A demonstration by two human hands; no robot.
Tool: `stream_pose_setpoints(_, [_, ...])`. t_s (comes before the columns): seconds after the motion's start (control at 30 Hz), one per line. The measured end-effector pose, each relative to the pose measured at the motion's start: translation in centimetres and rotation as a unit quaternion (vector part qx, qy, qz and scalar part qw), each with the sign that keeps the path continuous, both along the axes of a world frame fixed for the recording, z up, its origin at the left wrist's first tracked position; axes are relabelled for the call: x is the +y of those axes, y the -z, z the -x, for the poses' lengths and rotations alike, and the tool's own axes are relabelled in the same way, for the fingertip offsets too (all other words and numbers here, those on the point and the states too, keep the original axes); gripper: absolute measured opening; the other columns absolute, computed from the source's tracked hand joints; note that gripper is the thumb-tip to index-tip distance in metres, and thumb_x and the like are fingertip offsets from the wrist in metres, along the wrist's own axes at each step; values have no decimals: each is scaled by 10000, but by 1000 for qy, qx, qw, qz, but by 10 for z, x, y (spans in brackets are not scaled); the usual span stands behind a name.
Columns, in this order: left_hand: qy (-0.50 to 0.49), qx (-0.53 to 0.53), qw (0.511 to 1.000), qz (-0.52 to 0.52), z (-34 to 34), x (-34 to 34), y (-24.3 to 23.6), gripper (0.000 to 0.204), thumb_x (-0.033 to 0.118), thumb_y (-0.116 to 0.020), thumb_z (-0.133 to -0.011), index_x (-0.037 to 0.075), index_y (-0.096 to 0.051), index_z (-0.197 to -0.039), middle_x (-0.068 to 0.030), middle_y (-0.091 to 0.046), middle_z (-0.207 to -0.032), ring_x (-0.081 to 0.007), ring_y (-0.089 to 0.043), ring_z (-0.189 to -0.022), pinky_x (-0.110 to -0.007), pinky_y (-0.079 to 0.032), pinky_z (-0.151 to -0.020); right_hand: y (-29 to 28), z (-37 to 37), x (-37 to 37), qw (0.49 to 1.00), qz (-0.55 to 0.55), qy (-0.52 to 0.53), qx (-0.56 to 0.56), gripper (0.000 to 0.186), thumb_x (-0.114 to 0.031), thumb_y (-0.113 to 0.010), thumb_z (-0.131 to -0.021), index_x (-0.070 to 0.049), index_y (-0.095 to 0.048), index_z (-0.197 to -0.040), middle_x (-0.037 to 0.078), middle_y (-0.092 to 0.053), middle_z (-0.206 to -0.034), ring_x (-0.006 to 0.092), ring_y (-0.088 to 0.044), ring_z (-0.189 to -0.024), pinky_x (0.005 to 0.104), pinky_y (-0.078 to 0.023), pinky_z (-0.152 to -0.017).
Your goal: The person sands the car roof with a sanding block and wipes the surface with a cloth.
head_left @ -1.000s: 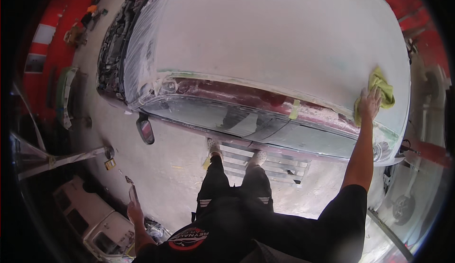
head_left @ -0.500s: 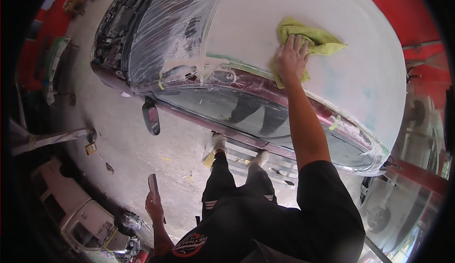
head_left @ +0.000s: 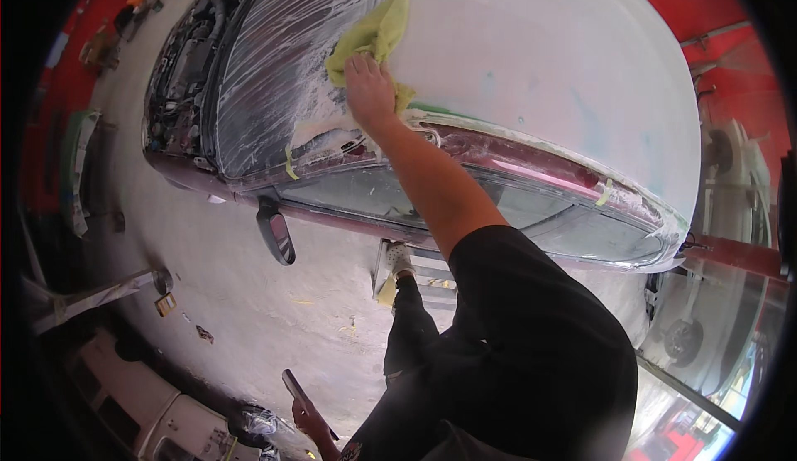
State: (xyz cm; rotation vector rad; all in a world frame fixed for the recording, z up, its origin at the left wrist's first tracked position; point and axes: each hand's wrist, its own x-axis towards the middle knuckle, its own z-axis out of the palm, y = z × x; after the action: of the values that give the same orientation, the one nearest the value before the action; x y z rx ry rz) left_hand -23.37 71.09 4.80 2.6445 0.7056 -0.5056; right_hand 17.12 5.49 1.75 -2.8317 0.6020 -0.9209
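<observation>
My right hand (head_left: pixel 370 91) is closed on a yellow-green cloth (head_left: pixel 383 27). The cloth lies bunched where the white, dusty car roof (head_left: pixel 540 54) meets the streaked windshield (head_left: pixel 270 71). White powder coats the glass around it. Low by my side, my left hand (head_left: pixel 310 421) grips a long, flat, narrow tool (head_left: pixel 294 386) that resembles a sanding block; its underside cannot be made out. The maroon roof rail (head_left: pixel 515 152) beneath my right forearm has bare, sanded-looking patches and bits of tape.
One of my feet shows on a slatted metal platform (head_left: pixel 427 270) beside the car. A side mirror (head_left: pixel 276 232) juts out from the door. The engine bay (head_left: pixel 187 71) is uncovered at the left. Another, pale vehicle (head_left: pixel 137 390) stands behind me at the lower left.
My right hand has moved left with the cloth, from the middle of the roof to the windshield's upper edge. My left hand and its tool have dropped lower in view.
</observation>
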Motion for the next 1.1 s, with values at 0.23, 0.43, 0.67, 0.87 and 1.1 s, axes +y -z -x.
stream_pose_setpoints(0.23, [32, -117, 988, 91, -24, -29, -20, 364, 231, -606, -949, -64, -600, -1163, -212, -658, -1082, -340, -642, -948, -430, -509, -805, -22, -6, 33, 943, -305, -112, -71, 474, 53, -519, -803, -30, -568, -1268, 158, -603, -1226, 359, -591, -1087, 432, -480, -933])
stream_pose_setpoints(0.43, [150, -132, 979, 43, -54, -30, -6, 406, 258, -613, -953, -58, -591, -1207, -227, -646, -1137, -345, -639, -983, -431, -513, -834, -63, -4, 65, 823, -494, -134, -248, 430, 48, -480, -848, -18, -587, -1259, 224, -622, -1186, 392, -596, -1093, 408, -464, -961])
stream_pose_setpoints(0.67, [144, -112, 982, 40, -79, -67, -3, 442, 283, -607, -952, -43, -586, -1250, -226, -643, -1166, -356, -636, -1016, -440, -512, -854, -130, 59, 53, 751, -575, -190, -261, 374, 10, -463, -907, -13, -577, -1263, 195, -606, -1253, 332, -595, -1140, 364, -441, -988])
stream_pose_setpoints(0.87, [210, -124, 969, 48, -94, -99, 9, 413, 249, -626, -937, -43, -596, -1228, -231, -643, -1165, -366, -633, -1024, -436, -508, -867, -163, 204, -29, 713, -632, -183, -243, 400, -9, -469, -926, -7, -549, -1318, 129, -614, -1254, 193, -574, -1152, 317, -426, -1007])
stream_pose_setpoints(1.1, [307, -137, 940, 50, -96, -155, 11, 386, 184, -657, -912, -40, -598, -1221, -229, -644, -1155, -374, -626, -1042, -430, -496, -895, -160, 450, -145, 681, -615, 14, -398, 410, -27, -465, -952, 12, -524, -1356, 113, -590, -1295, 150, -561, -1137, 290, -452, -978])
